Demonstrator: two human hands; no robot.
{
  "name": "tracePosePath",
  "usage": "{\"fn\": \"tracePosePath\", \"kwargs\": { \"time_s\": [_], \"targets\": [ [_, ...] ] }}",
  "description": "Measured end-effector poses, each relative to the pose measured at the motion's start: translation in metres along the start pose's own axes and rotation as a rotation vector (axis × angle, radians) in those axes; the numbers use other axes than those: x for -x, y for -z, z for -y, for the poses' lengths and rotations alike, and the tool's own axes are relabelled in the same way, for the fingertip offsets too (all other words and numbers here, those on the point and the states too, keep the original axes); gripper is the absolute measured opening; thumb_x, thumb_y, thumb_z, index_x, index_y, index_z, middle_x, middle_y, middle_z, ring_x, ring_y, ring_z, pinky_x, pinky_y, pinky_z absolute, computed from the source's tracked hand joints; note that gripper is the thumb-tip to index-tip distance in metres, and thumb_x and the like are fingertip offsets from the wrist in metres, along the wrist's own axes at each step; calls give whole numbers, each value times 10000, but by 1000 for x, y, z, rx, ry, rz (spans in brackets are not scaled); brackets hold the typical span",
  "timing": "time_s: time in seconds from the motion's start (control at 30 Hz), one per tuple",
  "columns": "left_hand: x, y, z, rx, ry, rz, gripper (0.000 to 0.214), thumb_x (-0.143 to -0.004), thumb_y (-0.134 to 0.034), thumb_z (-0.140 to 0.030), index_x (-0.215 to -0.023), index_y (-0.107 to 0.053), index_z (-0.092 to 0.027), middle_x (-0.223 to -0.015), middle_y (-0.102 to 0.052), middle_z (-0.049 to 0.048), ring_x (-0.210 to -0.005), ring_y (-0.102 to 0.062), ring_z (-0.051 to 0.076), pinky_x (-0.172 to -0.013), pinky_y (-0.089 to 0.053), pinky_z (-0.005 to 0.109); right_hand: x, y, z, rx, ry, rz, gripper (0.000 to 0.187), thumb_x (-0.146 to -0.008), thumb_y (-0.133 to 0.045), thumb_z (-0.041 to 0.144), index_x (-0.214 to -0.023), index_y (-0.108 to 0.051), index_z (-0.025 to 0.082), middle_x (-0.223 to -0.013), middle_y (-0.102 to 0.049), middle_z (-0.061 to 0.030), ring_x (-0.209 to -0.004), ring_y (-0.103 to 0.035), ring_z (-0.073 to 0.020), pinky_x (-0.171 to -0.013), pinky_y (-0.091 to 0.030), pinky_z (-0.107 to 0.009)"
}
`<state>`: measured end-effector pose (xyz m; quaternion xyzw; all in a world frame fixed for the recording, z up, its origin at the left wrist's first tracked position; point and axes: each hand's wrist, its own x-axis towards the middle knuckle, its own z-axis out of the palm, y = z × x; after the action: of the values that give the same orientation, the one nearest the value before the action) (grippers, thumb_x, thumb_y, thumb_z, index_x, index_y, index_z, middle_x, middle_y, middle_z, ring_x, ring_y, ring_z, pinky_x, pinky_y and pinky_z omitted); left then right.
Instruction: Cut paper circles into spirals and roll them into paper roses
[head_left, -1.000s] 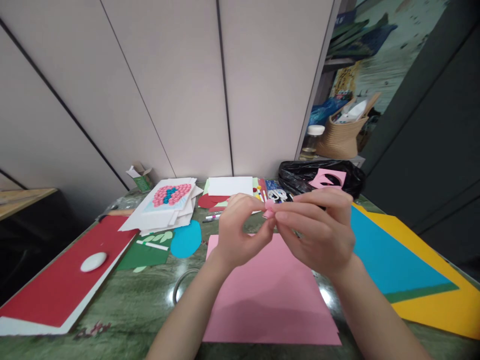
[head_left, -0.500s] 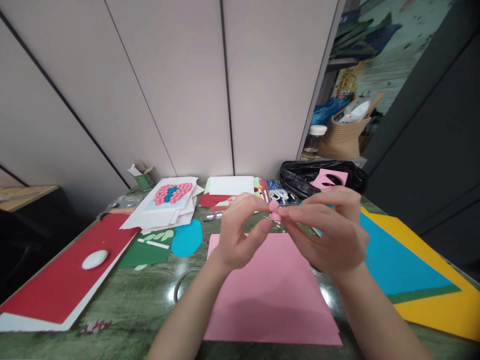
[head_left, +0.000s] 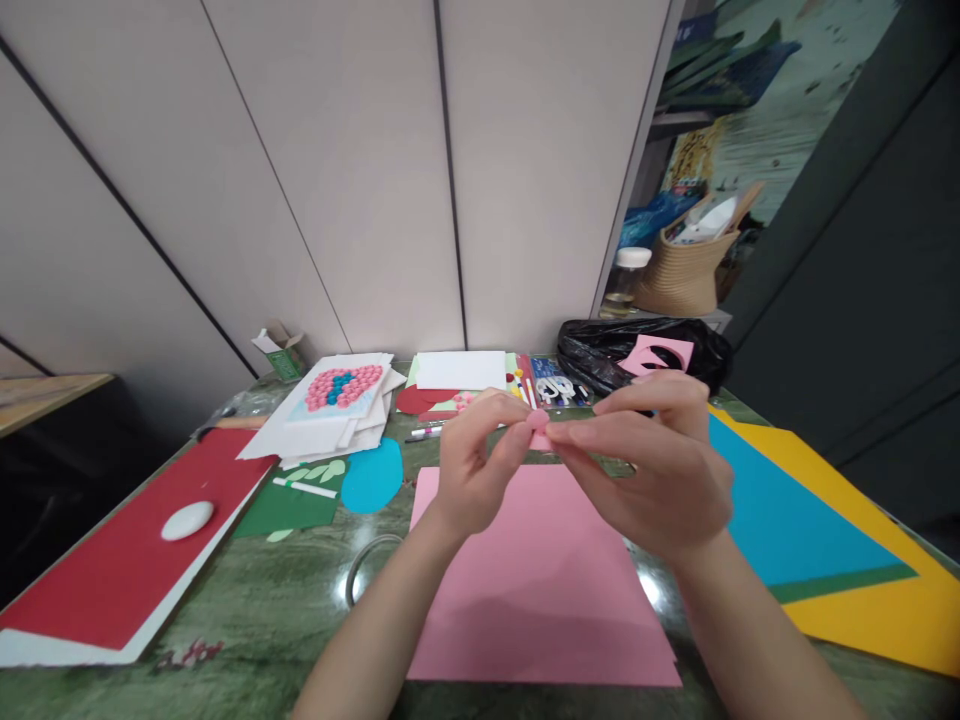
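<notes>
Both hands are raised over a pink paper sheet (head_left: pixel 540 590) on the green marble table (head_left: pixel 247 630). My left hand (head_left: pixel 476 465) and my right hand (head_left: pixel 652 465) meet at their fingertips and pinch a small rolled pink paper piece (head_left: pixel 538 425) between them. The fingers of both hands are curled closed around it. Most of the piece is hidden by the fingertips.
A red sheet (head_left: pixel 127 560) with a white oval object (head_left: pixel 187 521) lies at left. White cards with a pink and blue rolled-paper heart (head_left: pixel 341 388) sit behind, beside green (head_left: pixel 289 508) and blue (head_left: pixel 373 477) cutouts and markers (head_left: pixel 427 433). Blue and yellow sheets (head_left: pixel 810 530) lie right; a black bag (head_left: pixel 637 355) stands behind.
The hands stay together at the same spot. The fingertips have shifted slightly on the pink piece, which now sits a little lower and left between them.
</notes>
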<state>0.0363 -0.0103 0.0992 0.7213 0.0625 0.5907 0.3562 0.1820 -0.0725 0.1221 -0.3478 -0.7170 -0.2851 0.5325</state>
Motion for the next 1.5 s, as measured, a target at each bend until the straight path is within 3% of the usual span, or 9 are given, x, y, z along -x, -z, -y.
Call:
{"fn": "tracePosePath", "kwargs": {
  "time_s": [0.43,0.73,0.97,1.5],
  "targets": [
    [-3,2,-1,-171,-178,5,135,-849,-492,-178,-801,-618,-179,-722,-643,35,-702,-574,153,-704,-458,350,-3,1,5,-6,-54,15,352,-661,-690,12,-855,-617,297,-662,-624,64,-760,-547,-133,-702,-403,-322],
    [-2,-1,-3,-155,-142,-40,135,-847,-500,-187,-794,-623,-173,-714,-635,32,-699,-578,153,-717,-462,350,2,-2,2,18,-19,-40,481,-676,-703,42,-1025,-604,357,-706,-622,62,-762,-548,-140,-712,-412,-335],
    [0,-4,-5,-202,-134,-62,129,-842,-504,-180,-780,-617,-181,-715,-641,29,-705,-577,154,-747,-460,354,1,-2,2,58,23,-46,349,-669,-715,42,-895,-608,286,-756,-630,45,-743,-537,-137,-671,-414,-337],
    [-5,1,-8,-374,-234,-24,131,-831,-496,-180,-750,-599,-187,-678,-646,24,-658,-565,151,-677,-450,337,0,-1,3,41,-5,-15,380,-660,-688,11,-908,-608,288,-644,-630,72,-735,-534,-136,-680,-387,-330]
  ]
}}
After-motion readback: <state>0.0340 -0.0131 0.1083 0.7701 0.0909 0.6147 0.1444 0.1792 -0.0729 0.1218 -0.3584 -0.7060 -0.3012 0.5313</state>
